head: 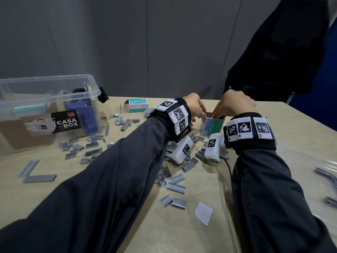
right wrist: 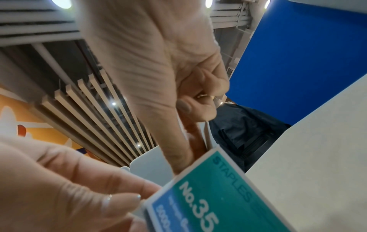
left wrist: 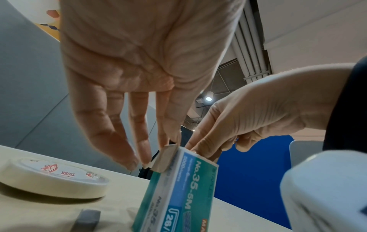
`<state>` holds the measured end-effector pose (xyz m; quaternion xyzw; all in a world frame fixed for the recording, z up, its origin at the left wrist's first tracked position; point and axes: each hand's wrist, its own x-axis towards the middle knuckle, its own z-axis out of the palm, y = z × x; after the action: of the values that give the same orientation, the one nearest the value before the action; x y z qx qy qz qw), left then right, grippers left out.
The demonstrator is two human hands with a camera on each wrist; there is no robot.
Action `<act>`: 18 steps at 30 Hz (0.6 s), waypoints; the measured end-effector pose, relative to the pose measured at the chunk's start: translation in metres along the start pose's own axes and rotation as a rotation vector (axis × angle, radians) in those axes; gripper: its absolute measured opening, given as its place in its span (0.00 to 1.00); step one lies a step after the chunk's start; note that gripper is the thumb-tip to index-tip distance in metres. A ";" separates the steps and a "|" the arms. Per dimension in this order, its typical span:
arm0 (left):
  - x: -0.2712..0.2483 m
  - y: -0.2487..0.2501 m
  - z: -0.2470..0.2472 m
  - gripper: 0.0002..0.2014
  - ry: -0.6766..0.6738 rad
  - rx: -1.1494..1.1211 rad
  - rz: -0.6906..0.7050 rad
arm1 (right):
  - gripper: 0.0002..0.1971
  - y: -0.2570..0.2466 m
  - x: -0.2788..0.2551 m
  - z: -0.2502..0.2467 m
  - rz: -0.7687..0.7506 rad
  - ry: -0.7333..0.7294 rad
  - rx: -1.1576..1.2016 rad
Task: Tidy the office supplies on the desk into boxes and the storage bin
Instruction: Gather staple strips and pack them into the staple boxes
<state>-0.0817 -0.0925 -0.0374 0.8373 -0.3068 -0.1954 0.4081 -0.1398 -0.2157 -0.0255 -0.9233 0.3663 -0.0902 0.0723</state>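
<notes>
**Operator:** Green-and-blue cardboard, the staple box (head: 212, 126), is standing on end toward the far edge of the tabletop, its top flap (left wrist: 161, 158) open. Where is each hand working?

**Inspector:** The left hand (head: 194, 105) is reaching down with fingers nearly straight; its fingertips (left wrist: 146, 160) are touching the open flap, holding it aside, not gripping it. The right hand (head: 235, 104) is pushing its index finger (right wrist: 178, 157) and thumb into the box mouth. Whether they are pinching staples inside cannot be told; the other fingers are curling into the palm.

**Operator:** What is at risk?

**Inspector:** The box is leaning in the left wrist view and is resting on a narrow end. Downward pressure from the right hand, off-centre, is likely to tip it and spill the contents. The flap, being bent outward, is liable to crease or tear.

**Operator:** And nearby?

**Inspector:** Loose staple strips (head: 125, 124) are lying scattered over the middle of the tabletop, some under both wrists, so a sleeve is liable to sweep them off. A tape roll (left wrist: 51, 180) is sitting just beside the box. The clear storage bin (head: 49, 99) is standing at the far left corner, a second staple box (head: 137, 105) near the far edge.
</notes>
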 end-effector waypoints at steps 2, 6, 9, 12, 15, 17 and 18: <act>-0.001 0.000 0.000 0.11 -0.006 0.000 -0.004 | 0.22 0.000 -0.001 0.000 -0.002 0.005 -0.014; -0.004 0.000 -0.001 0.12 -0.017 0.006 0.009 | 0.20 -0.005 -0.003 0.001 -0.006 0.018 -0.047; -0.010 -0.003 -0.016 0.11 0.008 0.051 0.040 | 0.23 -0.010 -0.004 -0.002 -0.024 0.053 -0.045; -0.017 -0.018 -0.046 0.09 0.095 0.106 -0.003 | 0.23 -0.017 -0.007 -0.006 -0.071 0.115 -0.001; -0.024 -0.042 -0.079 0.12 0.158 0.379 -0.109 | 0.19 -0.031 -0.012 -0.008 -0.122 0.146 0.044; -0.032 -0.055 -0.095 0.14 0.115 0.661 -0.164 | 0.16 -0.043 -0.017 -0.006 -0.169 0.140 0.058; -0.035 -0.060 -0.099 0.13 0.075 0.774 -0.189 | 0.15 -0.049 -0.020 -0.004 -0.196 0.125 0.059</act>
<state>-0.0293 0.0154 -0.0242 0.9604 -0.2640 -0.0715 0.0537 -0.1222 -0.1668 -0.0137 -0.9448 0.2751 -0.1651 0.0674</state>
